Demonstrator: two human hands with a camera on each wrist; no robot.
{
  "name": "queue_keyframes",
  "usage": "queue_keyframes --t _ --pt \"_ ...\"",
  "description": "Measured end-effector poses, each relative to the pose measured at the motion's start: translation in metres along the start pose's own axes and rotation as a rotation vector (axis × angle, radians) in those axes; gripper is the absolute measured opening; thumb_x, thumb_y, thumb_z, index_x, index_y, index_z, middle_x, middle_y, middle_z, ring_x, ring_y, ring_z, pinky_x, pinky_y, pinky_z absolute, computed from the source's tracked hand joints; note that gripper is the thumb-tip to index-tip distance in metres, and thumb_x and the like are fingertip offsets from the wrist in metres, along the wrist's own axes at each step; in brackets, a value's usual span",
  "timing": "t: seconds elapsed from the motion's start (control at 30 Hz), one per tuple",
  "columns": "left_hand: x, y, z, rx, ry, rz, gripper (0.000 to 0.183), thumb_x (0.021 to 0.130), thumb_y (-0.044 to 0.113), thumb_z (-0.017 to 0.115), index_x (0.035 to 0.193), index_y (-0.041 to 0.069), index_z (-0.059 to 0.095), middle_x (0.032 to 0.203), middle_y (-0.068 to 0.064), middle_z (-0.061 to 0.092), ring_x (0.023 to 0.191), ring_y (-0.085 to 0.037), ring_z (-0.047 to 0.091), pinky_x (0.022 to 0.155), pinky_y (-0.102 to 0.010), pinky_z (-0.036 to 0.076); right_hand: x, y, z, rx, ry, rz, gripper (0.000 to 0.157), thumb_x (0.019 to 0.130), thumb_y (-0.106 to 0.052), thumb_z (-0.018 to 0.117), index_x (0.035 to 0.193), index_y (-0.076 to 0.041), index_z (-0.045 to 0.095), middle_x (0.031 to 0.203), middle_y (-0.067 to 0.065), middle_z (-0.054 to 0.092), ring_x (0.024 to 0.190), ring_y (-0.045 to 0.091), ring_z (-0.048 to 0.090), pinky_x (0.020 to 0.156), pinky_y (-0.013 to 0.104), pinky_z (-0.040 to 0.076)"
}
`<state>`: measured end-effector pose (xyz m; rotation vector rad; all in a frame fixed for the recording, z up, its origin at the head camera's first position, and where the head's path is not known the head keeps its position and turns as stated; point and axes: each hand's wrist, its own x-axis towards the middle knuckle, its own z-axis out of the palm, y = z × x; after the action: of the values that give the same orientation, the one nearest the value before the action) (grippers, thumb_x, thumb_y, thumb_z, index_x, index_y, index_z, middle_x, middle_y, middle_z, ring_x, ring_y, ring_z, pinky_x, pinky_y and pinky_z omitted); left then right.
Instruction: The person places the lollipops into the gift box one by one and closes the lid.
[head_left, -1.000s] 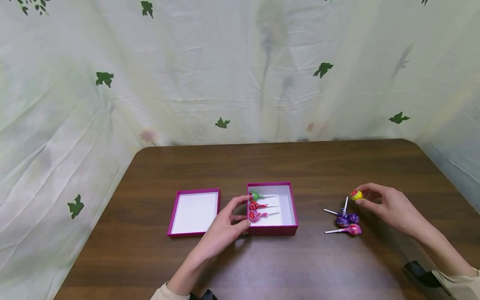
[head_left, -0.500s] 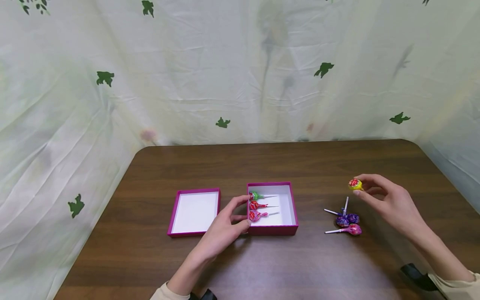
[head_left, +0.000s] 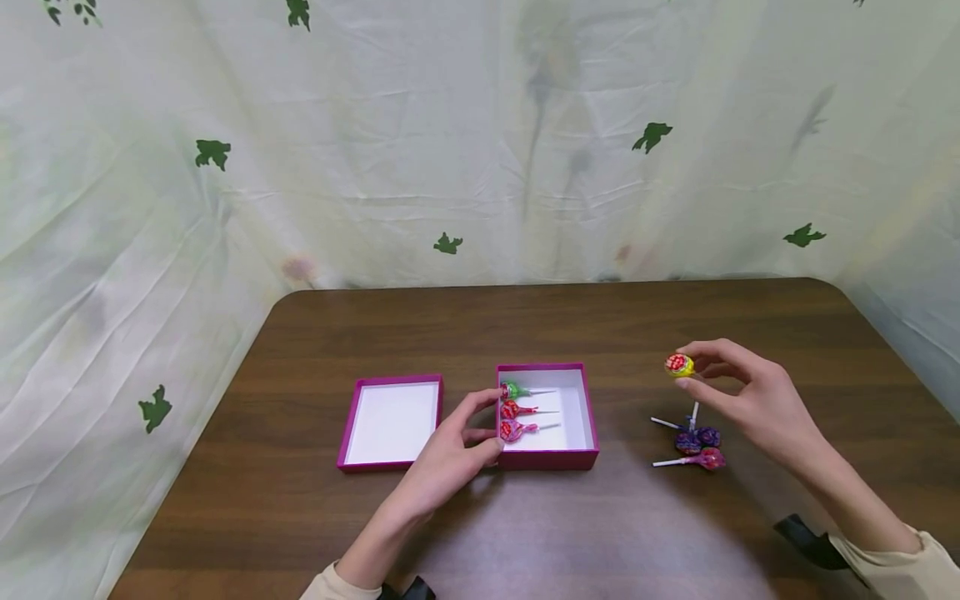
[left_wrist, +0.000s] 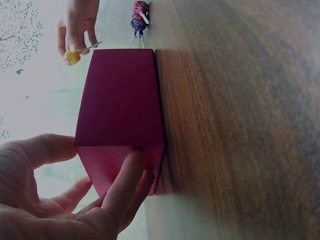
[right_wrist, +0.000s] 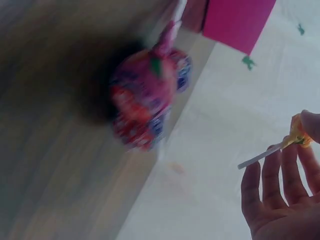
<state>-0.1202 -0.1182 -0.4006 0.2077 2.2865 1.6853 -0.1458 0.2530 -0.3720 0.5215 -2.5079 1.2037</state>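
Note:
My right hand [head_left: 757, 400] pinches a yellow-wrapped lollipop [head_left: 678, 365] by its candy head, held above the table. In the right wrist view its white stick [right_wrist: 260, 156] juts out past the fingers. My left hand [head_left: 450, 458] rests against the left wall of a magenta box [head_left: 547, 460], fingers spread along that side and rim. Inside the box, a green lollipop [head_left: 512, 390], a red lollipop [head_left: 512, 409] and a pink lollipop [head_left: 512, 430] lie in a column, sticks pointing right. Below my right hand lie purple lollipops [head_left: 686, 442] and another pink lollipop [head_left: 711, 458].
Left of the box, the magenta-rimmed lid [head_left: 393, 421] lies with its white inside up. Everything stands on a brown wooden table [head_left: 570, 325]. A pale curtain [head_left: 480, 150] with green leaf shapes hangs behind the table.
The right hand has lifted the yellow lollipop from beside the loose ones and carried it left, toward the box. The left hand stays against the box.

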Motion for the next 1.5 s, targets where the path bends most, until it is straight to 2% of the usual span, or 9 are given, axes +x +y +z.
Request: queue_keyframes --t 0.27,0.43,0.57,0.8,1.03,1.3,1.5 --pt "0.000 0.000 -0.001 0.001 0.000 -0.004 0.057 0.092 0.016 0.065 0.144 0.024 0.046 0.150 -0.005 0.040 0.116 -0.027 0.058 0.083 -0.039 0.053 0.011 -0.022 0.015 0.030 -0.142 -0.154 0.042 0.083 -0.001 0.076 0.116 -0.023 0.065 0.107 -0.011 0.066 0.089 0.009 0.064 0.076 0.020 0.049" --pt "0.001 -0.001 -0.001 0.005 0.003 -0.003 0.056 0.091 0.016 0.065 0.144 0.024 0.046 0.149 -0.005 0.041 0.115 -0.027 0.059 0.082 -0.038 0.053 0.014 -0.035 0.025 0.040 -0.214 -0.203 0.040 0.086 -0.006 0.075 0.118 -0.026 0.064 0.108 -0.015 0.065 0.089 0.006 0.063 0.072 0.024 0.051" --pt "0.001 -0.001 -0.001 0.003 0.001 -0.005 0.056 0.091 0.016 0.065 0.143 0.024 0.046 0.149 -0.005 0.041 0.115 -0.027 0.059 0.082 -0.038 0.052 0.016 -0.042 0.034 0.063 -0.257 -0.230 0.036 0.088 -0.010 0.074 0.119 -0.023 0.064 0.110 -0.014 0.064 0.091 0.007 0.062 0.079 0.025 0.050" --pt "0.002 0.000 -0.001 -0.003 -0.003 -0.002 0.057 0.091 0.015 0.065 0.144 0.024 0.046 0.150 -0.005 0.040 0.116 -0.027 0.058 0.083 -0.039 0.052 0.018 -0.053 0.050 0.105 -0.308 -0.213 0.034 0.089 -0.017 0.074 0.120 -0.028 0.063 0.109 -0.014 0.063 0.091 0.008 0.061 0.080 0.028 0.051" --pt "0.002 0.000 0.000 -0.001 0.000 0.000 0.057 0.092 0.015 0.065 0.144 0.024 0.046 0.150 -0.005 0.040 0.116 -0.027 0.059 0.083 -0.039 0.052 0.018 -0.063 0.067 0.186 -0.328 -0.222 0.031 0.091 -0.015 0.072 0.119 -0.026 0.064 0.106 -0.014 0.064 0.089 0.010 0.061 0.080 0.031 0.050" --pt "0.002 0.000 0.000 0.001 0.002 -0.007 0.057 0.092 0.016 0.065 0.144 0.024 0.046 0.150 -0.006 0.041 0.115 -0.027 0.059 0.083 -0.040 0.053 0.020 -0.069 0.081 0.203 -0.362 -0.165 0.026 0.092 -0.024 0.071 0.116 -0.028 0.064 0.105 -0.014 0.065 0.091 0.011 0.061 0.080 0.033 0.051" --pt "0.001 0.000 0.000 0.000 -0.005 -0.013 0.057 0.092 0.017 0.065 0.145 0.025 0.045 0.150 -0.006 0.040 0.116 -0.029 0.059 0.084 -0.040 0.053 0.022 -0.068 0.094 0.191 -0.375 -0.146 0.024 0.088 -0.025 0.075 0.109 -0.027 0.066 0.098 -0.015 0.066 0.086 0.010 0.062 0.076 0.035 0.052"
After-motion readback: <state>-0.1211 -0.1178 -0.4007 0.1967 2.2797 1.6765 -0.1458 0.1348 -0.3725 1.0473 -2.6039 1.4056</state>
